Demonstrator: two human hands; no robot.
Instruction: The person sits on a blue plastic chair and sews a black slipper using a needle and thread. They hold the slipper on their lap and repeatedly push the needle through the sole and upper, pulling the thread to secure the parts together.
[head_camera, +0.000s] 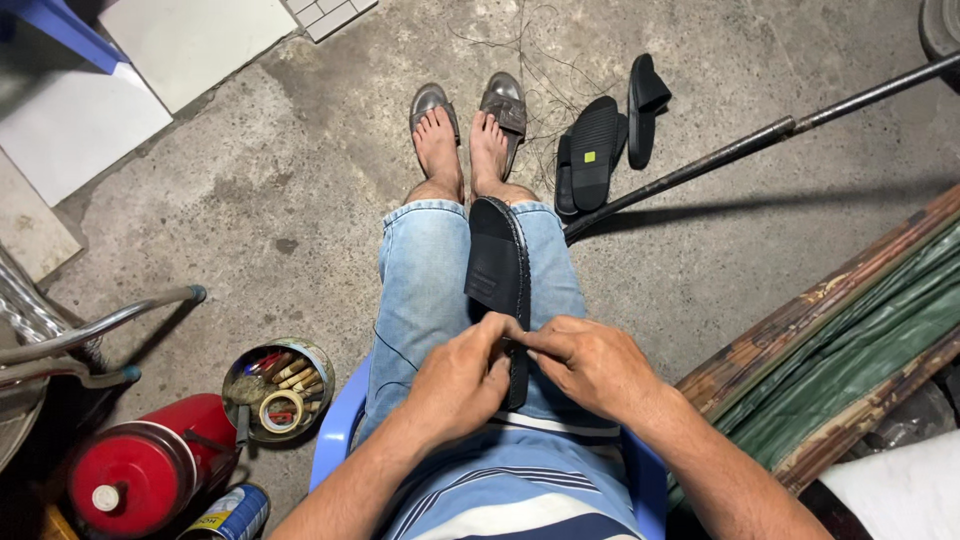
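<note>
A black slide sandal (497, 265) lies sole-up along my lap, between my knees in light blue jeans. My left hand (462, 380) grips its near end from the left, fingers curled over the edge. My right hand (590, 362) pinches the same near edge from the right, thumb and fingers closed on it. Both hands meet at the sandal's rim. Thin thread runs along the sandal's edge; a needle cannot be made out.
Two more black sandals (605, 140) lie on the concrete floor ahead, beside a long dark pole (760, 135). A tin of tools and tape (278, 388), a red cylinder (140, 470) and a can stand at my left. Rolled green tarp (860, 330) lies at right.
</note>
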